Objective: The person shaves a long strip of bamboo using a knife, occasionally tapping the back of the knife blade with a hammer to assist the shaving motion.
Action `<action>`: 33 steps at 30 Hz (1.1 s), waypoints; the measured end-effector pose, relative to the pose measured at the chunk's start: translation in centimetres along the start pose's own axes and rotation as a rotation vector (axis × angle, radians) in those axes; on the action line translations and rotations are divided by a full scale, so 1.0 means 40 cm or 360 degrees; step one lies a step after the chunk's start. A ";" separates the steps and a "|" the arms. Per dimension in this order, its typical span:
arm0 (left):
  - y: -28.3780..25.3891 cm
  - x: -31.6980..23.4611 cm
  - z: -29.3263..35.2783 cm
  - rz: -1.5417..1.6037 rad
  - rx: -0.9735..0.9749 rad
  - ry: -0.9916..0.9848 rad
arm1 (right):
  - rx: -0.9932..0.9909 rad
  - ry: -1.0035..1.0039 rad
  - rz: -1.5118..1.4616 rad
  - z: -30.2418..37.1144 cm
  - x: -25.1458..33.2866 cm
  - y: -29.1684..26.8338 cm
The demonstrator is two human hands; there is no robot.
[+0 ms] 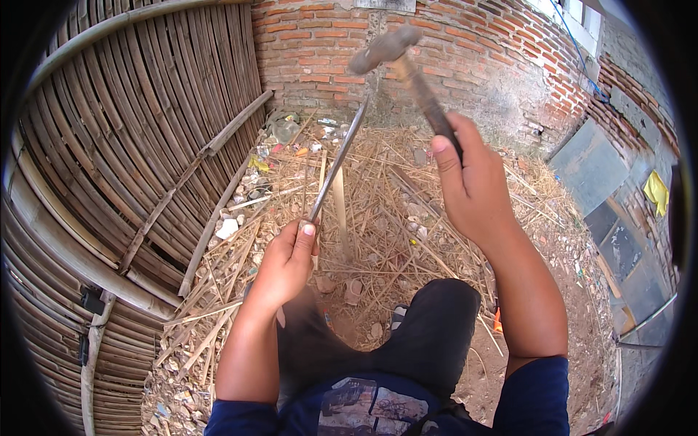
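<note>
My left hand (291,254) is closed around the lower end of a long, narrow metal blade (339,163), its thumb lying along it. The blade slants up and away to the right, tapering at its far end. In my right hand (471,182) is a hammer (425,87) by its dark handle, raised above and to the right of the blade. The hammer head is slightly smeared by motion and stays apart from the blade. A pale wooden stick (339,207) shows just right of my left hand, beyond the blade.
Dry bamboo splinters (385,182) and rubble litter the ground between my knees (436,320) and a brick wall (313,51). A bamboo slat wall (145,94) rises on the left. Grey panels (592,163) lean at the right, near a yellow scrap (656,190).
</note>
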State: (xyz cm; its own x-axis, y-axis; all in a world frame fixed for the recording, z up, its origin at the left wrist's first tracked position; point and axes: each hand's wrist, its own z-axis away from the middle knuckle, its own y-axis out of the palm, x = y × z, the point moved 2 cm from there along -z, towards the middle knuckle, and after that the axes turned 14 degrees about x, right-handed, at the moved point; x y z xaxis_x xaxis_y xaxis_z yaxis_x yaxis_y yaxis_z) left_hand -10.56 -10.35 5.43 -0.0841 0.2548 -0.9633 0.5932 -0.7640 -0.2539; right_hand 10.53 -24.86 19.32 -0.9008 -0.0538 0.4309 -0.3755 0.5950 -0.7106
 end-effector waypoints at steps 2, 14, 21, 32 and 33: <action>0.001 0.012 -0.007 0.0003 0.0049 0.0082 | -0.0015 0.0041 0.0051 0.012 -0.013 0.018; -0.001 0.043 -0.014 -0.0102 -0.0156 0.0139 | 0.1137 0.0350 0.0369 0.053 -0.166 0.123; -0.009 0.028 0.001 0.0166 -0.0080 0.0051 | 0.0242 0.0257 -0.0562 0.009 -0.049 0.000; -0.021 0.031 0.003 0.0136 -0.0086 -0.0010 | 0.0415 0.0107 0.0211 0.005 -0.073 0.074; -0.022 0.026 0.007 0.0160 -0.0084 -0.0030 | 0.0392 0.0129 0.0198 0.002 -0.067 0.060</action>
State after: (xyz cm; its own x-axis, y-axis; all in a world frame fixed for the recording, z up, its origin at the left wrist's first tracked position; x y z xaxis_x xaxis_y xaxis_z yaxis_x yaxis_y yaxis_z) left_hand -11.38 -9.58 4.60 -0.0371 0.1669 -0.9853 0.6407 -0.7527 -0.1517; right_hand 12.01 -23.34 16.40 -0.9265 0.0777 0.3682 -0.3140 0.3795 -0.8703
